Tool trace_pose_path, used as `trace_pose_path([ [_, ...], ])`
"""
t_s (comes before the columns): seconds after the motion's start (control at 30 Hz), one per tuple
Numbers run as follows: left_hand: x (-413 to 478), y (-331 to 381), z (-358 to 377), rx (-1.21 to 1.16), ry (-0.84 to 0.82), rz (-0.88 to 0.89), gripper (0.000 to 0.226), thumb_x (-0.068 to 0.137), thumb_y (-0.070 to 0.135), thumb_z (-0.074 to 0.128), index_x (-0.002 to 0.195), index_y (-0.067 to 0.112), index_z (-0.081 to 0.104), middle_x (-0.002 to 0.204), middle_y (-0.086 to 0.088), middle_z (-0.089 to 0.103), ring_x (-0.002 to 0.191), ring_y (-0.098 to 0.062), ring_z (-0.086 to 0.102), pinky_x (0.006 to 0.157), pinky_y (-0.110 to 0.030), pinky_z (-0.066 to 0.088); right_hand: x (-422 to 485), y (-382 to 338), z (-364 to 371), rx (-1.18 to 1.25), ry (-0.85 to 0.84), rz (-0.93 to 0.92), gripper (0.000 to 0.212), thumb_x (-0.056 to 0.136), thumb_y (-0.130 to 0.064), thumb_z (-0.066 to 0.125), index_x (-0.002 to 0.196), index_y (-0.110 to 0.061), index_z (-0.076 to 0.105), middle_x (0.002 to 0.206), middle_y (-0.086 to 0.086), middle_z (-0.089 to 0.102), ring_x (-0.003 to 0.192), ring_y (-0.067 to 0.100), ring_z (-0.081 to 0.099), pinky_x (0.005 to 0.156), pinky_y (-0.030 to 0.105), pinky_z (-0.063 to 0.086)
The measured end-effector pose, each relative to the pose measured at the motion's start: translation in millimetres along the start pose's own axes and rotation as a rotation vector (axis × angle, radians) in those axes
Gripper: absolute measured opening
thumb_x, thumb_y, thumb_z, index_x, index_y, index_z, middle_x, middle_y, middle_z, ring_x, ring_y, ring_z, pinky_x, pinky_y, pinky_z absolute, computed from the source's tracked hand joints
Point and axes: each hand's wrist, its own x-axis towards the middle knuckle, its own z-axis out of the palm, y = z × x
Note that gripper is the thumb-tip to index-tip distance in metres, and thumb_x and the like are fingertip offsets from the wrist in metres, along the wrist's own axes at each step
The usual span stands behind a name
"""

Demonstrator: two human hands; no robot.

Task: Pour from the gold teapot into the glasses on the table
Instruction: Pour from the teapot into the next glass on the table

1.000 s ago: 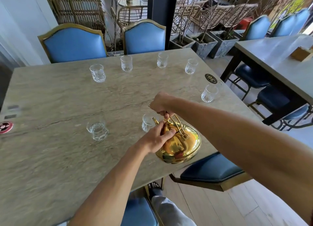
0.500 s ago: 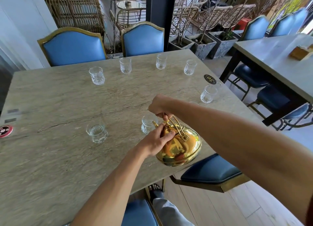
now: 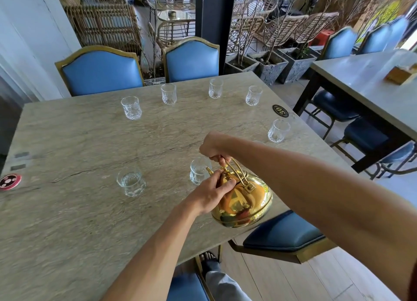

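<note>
The gold teapot point(image 3: 244, 205) hangs tilted over the near right part of the stone table point(image 3: 67, 221), its spout pointing at a clear glass point(image 3: 198, 170) right next to it. My right hand point(image 3: 214, 146) is shut on the teapot's raised handle. Pressed on the lid and its knob is my left hand point(image 3: 213, 191). Another glass point(image 3: 130, 180) with liquid in it stands to the left. Several more glasses stand along the far side, one at the far left point(image 3: 131, 108), and one by the right edge point(image 3: 278, 130).
Blue chairs point(image 3: 101, 71) stand behind the table, and another blue seat point(image 3: 284, 234) sits under its near right corner. A round number tag point(image 3: 280, 110) and a red sticker point(image 3: 9, 181) lie on the table. A second table point(image 3: 361, 79) is at the right.
The teapot has stayed tilted at the same glass, held by both hands. Only the view has shifted a little.
</note>
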Motion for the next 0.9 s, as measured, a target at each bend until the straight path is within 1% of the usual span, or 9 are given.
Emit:
trace_pose_path([
  [0.07, 0.5, -0.2, -0.5, -0.010, 0.001, -0.002, 0.093, 0.070, 0.102, 0.050, 0.129, 0.030, 0.055, 0.119, 0.000, 0.077, 0.115, -0.024, 0.072, 0.113, -0.054, 0.049, -1.0, 0.1, -1.0, -0.009, -0.001, -0.002, 0.030, 0.097, -0.002, 0.035, 0.071, -0.001, 0.049, 0.053, 0.010, 0.042, 0.036, 0.016, 0.034, 0.037, 0.019, 0.031],
  [0.1, 0.3, 0.3, -0.7, -0.013, 0.000, -0.003, 0.093, 0.070, 0.101, 0.051, 0.129, 0.030, 0.055, 0.119, 0.000, 0.077, 0.115, -0.024, 0.072, 0.113, -0.053, 0.049, -1.1, 0.1, -1.4, -0.011, -0.005, -0.003, 0.029, 0.097, -0.002, 0.035, 0.071, -0.002, 0.049, 0.053, 0.009, 0.042, 0.036, 0.016, 0.034, 0.037, 0.019, 0.031],
  [0.2, -0.6, 1.3, -0.4, -0.019, 0.006, -0.006, 0.081, 0.077, 0.092, 0.052, 0.129, 0.030, 0.056, 0.119, 0.000, 0.077, 0.115, -0.023, 0.072, 0.113, -0.053, 0.050, 0.1, -0.4, -1.8, -0.019, -0.022, -0.002, 0.025, 0.098, -0.004, 0.035, 0.077, -0.002, 0.048, 0.055, 0.009, 0.042, 0.039, 0.016, 0.034, 0.041, 0.023, 0.031],
  [0.27, -0.6, 1.4, 0.2, -0.023, 0.010, -0.007, 0.076, 0.079, 0.088, 0.052, 0.128, 0.030, 0.056, 0.118, 0.000, 0.077, 0.114, -0.023, 0.073, 0.113, -0.053, 0.050, 1.1, -1.2, -1.8, -0.029, -0.031, 0.001, 0.023, 0.099, -0.005, 0.035, 0.081, -0.001, 0.048, 0.056, 0.010, 0.041, 0.041, 0.017, 0.035, 0.044, 0.026, 0.031],
  [0.4, -1.3, 2.4, 0.2, -0.030, 0.012, -0.006, 0.078, 0.078, 0.088, 0.053, 0.131, 0.030, 0.055, 0.120, 0.000, 0.077, 0.115, -0.023, 0.072, 0.113, -0.053, 0.050, 1.3, -2.5, -1.8, -0.044, -0.036, 0.001, 0.023, 0.098, -0.003, 0.033, 0.081, 0.000, 0.048, 0.057, 0.011, 0.042, 0.042, 0.018, 0.036, 0.046, 0.030, 0.032],
  [0.53, -2.7, 4.7, -0.4, -0.027, 0.008, -0.009, 0.082, 0.077, 0.089, 0.051, 0.133, 0.029, 0.054, 0.121, 0.000, 0.076, 0.116, -0.022, 0.071, 0.114, -0.052, 0.049, 2.2, -2.7, -1.7, -0.046, -0.042, 0.006, 0.023, 0.098, -0.003, 0.033, 0.080, -0.001, 0.048, 0.057, 0.010, 0.041, 0.043, 0.017, 0.035, 0.047, 0.030, 0.031],
  [0.63, -2.9, 5.6, 0.2, -0.021, 0.007, -0.010, 0.080, 0.077, 0.089, 0.051, 0.131, 0.030, 0.054, 0.120, 0.000, 0.076, 0.116, -0.022, 0.071, 0.114, -0.052, 0.049, 1.4, -3.0, -1.9, -0.052, -0.044, 0.004, 0.024, 0.097, -0.002, 0.033, 0.079, -0.001, 0.048, 0.056, 0.010, 0.041, 0.042, 0.017, 0.036, 0.046, 0.029, 0.031],
  [0.77, -2.7, 5.3, 0.6, -0.018, 0.015, -0.012, 0.075, 0.078, 0.089, 0.052, 0.127, 0.033, 0.056, 0.119, 0.000, 0.077, 0.114, -0.023, 0.072, 0.113, -0.054, 0.050, 1.4, -3.6, -2.4, -0.052, -0.049, 0.007, 0.022, 0.097, -0.002, 0.033, 0.083, 0.001, 0.049, 0.057, 0.011, 0.042, 0.042, 0.017, 0.036, 0.046, 0.029, 0.032],
  [0.9, -4.1, 8.2, 0.3, -0.025, 0.013, -0.012, 0.074, 0.078, 0.089, 0.053, 0.126, 0.033, 0.056, 0.120, 0.002, 0.077, 0.116, -0.021, 0.072, 0.114, -0.053, 0.049, -0.8, -3.0, -3.7, -0.053, -0.038, 0.000, 0.027, 0.097, -0.002, 0.033, 0.074, 0.000, 0.048, 0.056, 0.011, 0.042, 0.040, 0.017, 0.035, 0.043, 0.027, 0.031],
])
